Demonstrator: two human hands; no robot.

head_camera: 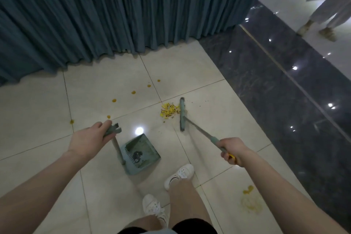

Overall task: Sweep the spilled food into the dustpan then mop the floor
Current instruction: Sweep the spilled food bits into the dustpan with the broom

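A pile of yellow spilled food [169, 110] lies on the pale tile floor. The green broom head [182, 114] rests on the floor just right of the pile. My right hand [230, 151] grips the broom handle low at the right. A green long-handled dustpan [141, 154] stands on the floor in front of my feet, with dark debris inside. My left hand [91, 139] holds the top of the dustpan's handle. The pan sits below and left of the pile, apart from it.
Several orange drops [133, 92] trail across the tiles toward the teal table skirt [123, 9] at the back. A yellow smear [249, 200] marks the floor at lower right. A dark stone strip [275, 91] runs right. A person's legs [326, 15] stand far right.
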